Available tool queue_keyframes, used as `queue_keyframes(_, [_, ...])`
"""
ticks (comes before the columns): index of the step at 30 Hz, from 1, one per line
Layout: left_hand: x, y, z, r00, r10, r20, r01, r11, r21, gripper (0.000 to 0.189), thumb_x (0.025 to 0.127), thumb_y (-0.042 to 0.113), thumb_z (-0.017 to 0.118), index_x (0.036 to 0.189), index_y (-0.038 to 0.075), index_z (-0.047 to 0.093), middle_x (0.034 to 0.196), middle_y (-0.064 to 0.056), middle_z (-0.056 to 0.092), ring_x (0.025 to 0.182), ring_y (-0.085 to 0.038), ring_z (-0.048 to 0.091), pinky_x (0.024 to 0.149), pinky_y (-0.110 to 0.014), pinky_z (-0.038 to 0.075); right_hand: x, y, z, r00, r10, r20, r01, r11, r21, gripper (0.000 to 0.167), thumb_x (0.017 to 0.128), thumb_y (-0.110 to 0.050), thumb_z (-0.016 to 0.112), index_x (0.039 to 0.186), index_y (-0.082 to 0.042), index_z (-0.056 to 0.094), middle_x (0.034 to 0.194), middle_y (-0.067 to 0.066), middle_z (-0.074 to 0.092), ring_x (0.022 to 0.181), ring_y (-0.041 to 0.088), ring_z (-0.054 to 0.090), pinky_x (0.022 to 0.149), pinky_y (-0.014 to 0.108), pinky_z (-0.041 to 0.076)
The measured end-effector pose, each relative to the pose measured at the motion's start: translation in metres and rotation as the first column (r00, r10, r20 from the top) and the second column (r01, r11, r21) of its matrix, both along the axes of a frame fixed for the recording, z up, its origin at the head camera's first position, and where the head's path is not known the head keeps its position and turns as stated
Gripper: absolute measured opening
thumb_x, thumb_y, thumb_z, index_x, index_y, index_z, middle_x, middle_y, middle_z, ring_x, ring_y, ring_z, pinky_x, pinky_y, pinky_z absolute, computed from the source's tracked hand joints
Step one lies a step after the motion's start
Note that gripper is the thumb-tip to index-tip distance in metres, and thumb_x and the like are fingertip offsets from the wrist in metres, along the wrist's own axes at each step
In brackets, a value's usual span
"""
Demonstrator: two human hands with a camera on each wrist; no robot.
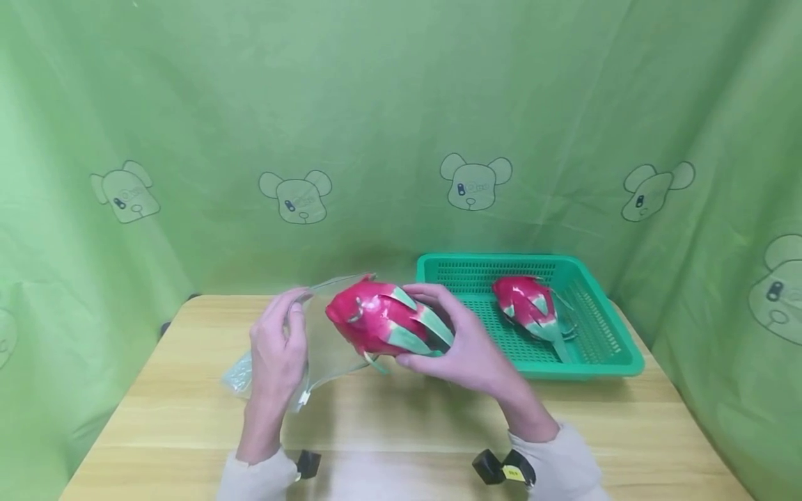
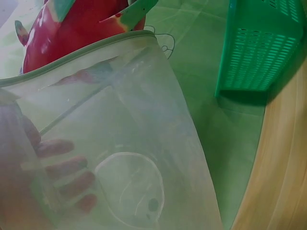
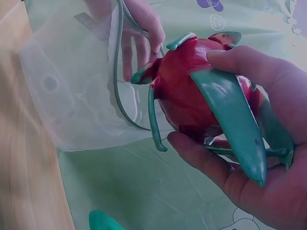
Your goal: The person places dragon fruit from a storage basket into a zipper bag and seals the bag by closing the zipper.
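Bright, even light fills the head view; the curtain (image 1: 388,104) is palest at left; soft shadow and, nearer, whitish glare lie on the tabletop (image 1: 188,390); highlights dot the held dragon fruit (image 1: 376,320); the wrist views look dimmer, hazier, the right one purple-tinged.

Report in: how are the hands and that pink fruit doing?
Left hand holding clear bag. Right hand gripping dragon fruit at the bag's open mouth. Nothing visibly in the way.
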State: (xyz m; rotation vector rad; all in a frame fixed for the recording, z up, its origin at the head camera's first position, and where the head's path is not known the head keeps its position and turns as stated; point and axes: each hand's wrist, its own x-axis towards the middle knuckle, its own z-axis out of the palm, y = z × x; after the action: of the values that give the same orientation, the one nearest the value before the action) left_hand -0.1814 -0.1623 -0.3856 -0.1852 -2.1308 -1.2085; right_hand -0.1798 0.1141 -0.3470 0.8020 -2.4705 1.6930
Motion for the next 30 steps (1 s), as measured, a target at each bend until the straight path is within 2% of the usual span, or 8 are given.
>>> queue_keyframes(11, [-0.001, 0.003, 0.002, 1.000, -0.007, 0.018, 0.007, 1.000, 0.002, 0.029, 0.106, 0.010, 0.047, 0.123, 0.005, 0.070, 0.125, -0.010, 0.070, 0.122, -0.026, 0.063, 0.107, -0.047, 0.048, -0.001, -0.007, 0.001, 1.000, 0.000, -0.015, 0.001, 0.999, 0.051, 0.087, 0.071, -0.025, 0.095, 0.144, -0.035, 0.050, 0.139, -0.005, 0.057, 0.120, 0.025, 0.057, 0.085, 0.040, 0.059])
queue_keyframes(22, [0.000, 0.003, 0.003, 1.000, -0.013, -0.002, 0.013, 1.000, 0.003, 0.028, 0.104, 0.007, 0.049, 0.122, 0.004, 0.071, 0.123, -0.009, 0.071, 0.121, -0.026, 0.064, 0.106, -0.047, 0.049, -0.001, -0.016, 0.005, 0.999, 0.008, -0.039, -0.003, 0.991, 0.132, 0.086, 0.070, -0.021, 0.095, 0.143, -0.037, 0.051, 0.134, -0.006, 0.058, 0.116, 0.022, 0.057, 0.084, 0.038, 0.059])
queue_keyframes(30, [0.004, 0.002, 0.006, 1.000, -0.008, 0.000, 0.008, 1.000, -0.001, 0.029, 0.103, 0.006, 0.049, 0.122, 0.005, 0.071, 0.124, -0.008, 0.071, 0.122, -0.026, 0.064, 0.106, -0.047, 0.050, -0.002, -0.023, 0.010, 1.000, 0.013, -0.026, -0.008, 0.985, 0.174, 0.084, 0.070, -0.021, 0.094, 0.141, -0.037, 0.052, 0.131, -0.005, 0.059, 0.115, 0.022, 0.056, 0.081, 0.036, 0.059])
